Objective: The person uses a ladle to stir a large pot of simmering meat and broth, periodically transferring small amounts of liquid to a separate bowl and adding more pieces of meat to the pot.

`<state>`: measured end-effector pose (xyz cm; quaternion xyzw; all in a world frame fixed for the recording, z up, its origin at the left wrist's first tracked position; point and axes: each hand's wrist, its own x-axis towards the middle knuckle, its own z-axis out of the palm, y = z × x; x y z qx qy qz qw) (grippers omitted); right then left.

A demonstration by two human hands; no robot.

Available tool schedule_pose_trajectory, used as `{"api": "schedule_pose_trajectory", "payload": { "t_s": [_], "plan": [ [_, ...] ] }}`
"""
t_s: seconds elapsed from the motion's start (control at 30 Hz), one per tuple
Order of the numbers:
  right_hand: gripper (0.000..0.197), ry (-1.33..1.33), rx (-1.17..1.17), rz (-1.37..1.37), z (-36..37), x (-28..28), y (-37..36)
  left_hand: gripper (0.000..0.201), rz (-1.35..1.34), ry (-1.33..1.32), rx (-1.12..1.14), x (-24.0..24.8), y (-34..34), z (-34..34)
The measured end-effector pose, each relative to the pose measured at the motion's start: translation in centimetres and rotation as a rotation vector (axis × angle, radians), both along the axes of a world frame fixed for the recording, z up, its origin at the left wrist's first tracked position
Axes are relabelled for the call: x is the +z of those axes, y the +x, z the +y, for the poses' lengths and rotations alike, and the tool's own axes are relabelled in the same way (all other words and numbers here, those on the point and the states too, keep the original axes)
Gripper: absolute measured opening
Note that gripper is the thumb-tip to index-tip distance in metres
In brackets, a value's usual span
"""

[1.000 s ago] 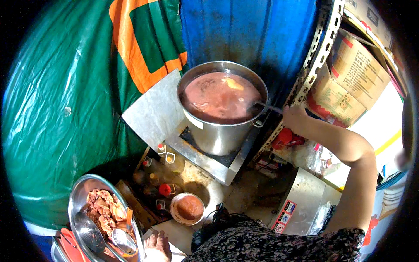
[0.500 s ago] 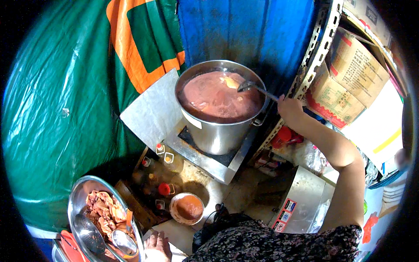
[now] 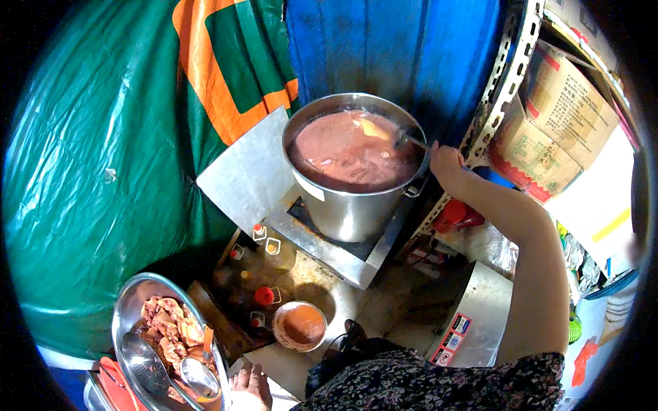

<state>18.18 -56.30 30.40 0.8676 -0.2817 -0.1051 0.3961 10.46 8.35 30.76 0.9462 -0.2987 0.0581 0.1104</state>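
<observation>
A: Where does the ladle (image 3: 419, 142) lie relative to the right hand (image 3: 447, 166)?
B: Leftward and slightly beyond. The fingers close around its handle; its long axis crosses the rim of the pot (image 3: 346, 214).
A: And the left hand (image 3: 251, 388)?
B: Farther off, beside the basin (image 3: 129, 305); its grip cannot be confirmed.
</observation>
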Motion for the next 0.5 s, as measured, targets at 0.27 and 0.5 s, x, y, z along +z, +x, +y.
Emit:
{"api": "schedule_pose_trajectory", "payload": {
  "t_s": [0.27,0.5],
  "plan": [
    [0.033,0.309,0.152,-0.335,2.1,5.3,1.0,0.029,0.403,-0.334,0.262,-4.2,-0.4,3.6],
    [0.026,0.609,0.183,-0.167,7.6,9.2,-7.3,0.032,0.16,0.028,0.057,-4.3,-0.1,2.7]
  ]
}}
